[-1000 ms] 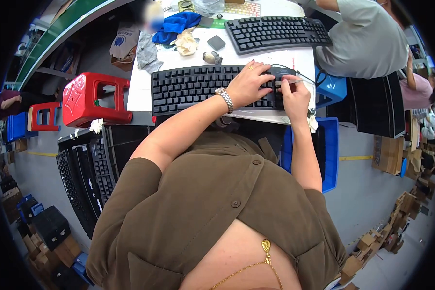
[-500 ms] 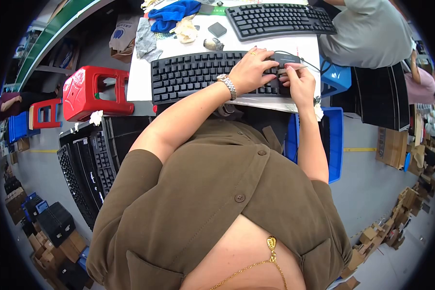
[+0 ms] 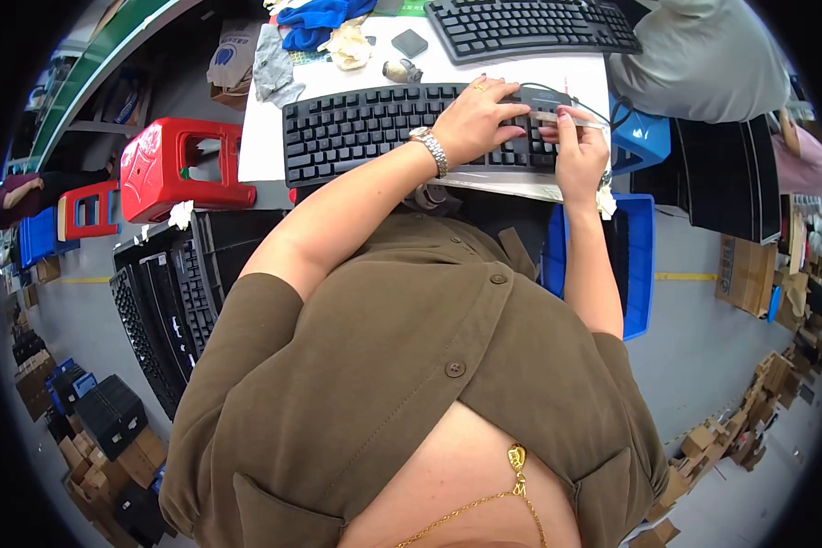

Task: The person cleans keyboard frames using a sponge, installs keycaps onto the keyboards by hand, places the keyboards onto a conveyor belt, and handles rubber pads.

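Observation:
A black keyboard (image 3: 365,132) lies on the white-topped table in front of me. My left hand (image 3: 478,123), with a metal watch at its wrist, rests on the keyboard's right part with fingers spread, holding nothing. At the number-pad end, my right hand (image 3: 579,157) pinches a thin, pale stick-like tool (image 3: 545,116) whose tip points left toward my left fingers. The exact kind of tool is too small to tell. A black cable (image 3: 603,117) loops past the keyboard's right end. Part of the number pad is hidden beneath my hands.
Beyond sits a second keyboard (image 3: 530,29), near a person in a grey shirt (image 3: 703,64). A blue cloth (image 3: 315,23), grey rag (image 3: 274,68) and small dark square block (image 3: 410,42) lie on the table. Red stool (image 3: 169,173) at left; blue bin (image 3: 637,274) at lower right.
My right hand has shifted slightly right and up, and the pale tool shows more clearly. My left hand stays over the keyboard. The view has tilted a little.

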`<state>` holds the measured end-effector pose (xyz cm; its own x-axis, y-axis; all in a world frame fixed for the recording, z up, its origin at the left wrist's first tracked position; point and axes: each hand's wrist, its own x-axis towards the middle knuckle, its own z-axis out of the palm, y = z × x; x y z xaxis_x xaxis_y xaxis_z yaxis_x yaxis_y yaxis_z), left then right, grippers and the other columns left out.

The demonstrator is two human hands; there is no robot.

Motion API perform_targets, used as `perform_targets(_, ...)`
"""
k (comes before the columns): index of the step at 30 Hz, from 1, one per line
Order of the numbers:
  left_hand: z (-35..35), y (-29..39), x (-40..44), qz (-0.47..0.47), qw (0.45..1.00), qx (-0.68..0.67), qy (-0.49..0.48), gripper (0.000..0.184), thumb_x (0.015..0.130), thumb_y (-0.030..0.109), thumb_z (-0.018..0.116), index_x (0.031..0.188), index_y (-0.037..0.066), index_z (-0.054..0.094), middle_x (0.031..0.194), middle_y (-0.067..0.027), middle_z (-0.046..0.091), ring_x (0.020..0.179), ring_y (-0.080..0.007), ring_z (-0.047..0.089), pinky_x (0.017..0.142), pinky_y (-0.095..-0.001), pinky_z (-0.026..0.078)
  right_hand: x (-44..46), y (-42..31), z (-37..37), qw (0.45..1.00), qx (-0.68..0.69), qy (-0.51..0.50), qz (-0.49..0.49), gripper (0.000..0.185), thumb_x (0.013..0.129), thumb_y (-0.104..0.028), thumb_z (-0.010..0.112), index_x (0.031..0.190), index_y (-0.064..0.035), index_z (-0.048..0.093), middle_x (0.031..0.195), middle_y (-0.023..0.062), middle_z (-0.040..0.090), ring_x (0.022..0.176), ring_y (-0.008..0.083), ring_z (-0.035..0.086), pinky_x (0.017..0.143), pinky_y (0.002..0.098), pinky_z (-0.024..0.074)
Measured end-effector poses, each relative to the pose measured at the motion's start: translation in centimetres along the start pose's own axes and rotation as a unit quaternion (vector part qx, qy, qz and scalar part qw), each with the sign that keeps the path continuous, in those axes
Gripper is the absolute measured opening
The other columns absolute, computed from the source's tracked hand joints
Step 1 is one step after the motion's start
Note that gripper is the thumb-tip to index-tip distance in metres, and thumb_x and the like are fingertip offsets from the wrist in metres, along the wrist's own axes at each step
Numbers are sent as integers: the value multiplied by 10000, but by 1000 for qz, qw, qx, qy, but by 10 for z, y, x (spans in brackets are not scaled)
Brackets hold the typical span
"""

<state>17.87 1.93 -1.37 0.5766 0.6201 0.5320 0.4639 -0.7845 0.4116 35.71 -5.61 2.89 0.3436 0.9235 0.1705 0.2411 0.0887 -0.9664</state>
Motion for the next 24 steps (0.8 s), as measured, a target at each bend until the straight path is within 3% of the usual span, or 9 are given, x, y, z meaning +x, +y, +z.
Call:
perform_targets(8,2,4,0,-4,1000,6,-10,358,884,288,801,1200,119,782,1412,-111,647,1321,-304,584,1220,-441,379,-5,2,-2,995,-101,-13,-20,164,1035,-76,607,1084,34,719,839,121,747,700,157,710,645,270,573)
perform_targets(17,3,3,0,-4,1000,8,-9,356,889,286,800,1205,123,783,1414,-106,647,1330,-304,580,1226,-438,374,-7,-7,9,943,-272,-30,-188,143,991,-49,633,1042,53,720,822,117,744,649,196,693,583,295,543)
perform_targets(24,1,4,-1,-6,1000,15,-10,352,894,289,797,1206,128,786,1413,-104,648,1332,-297,579,1227,-430,374,-6,0,9,970,-211,-13,-117,146,1009,-60,624,1045,44,720,826,117,748,665,178,705,592,288,555)
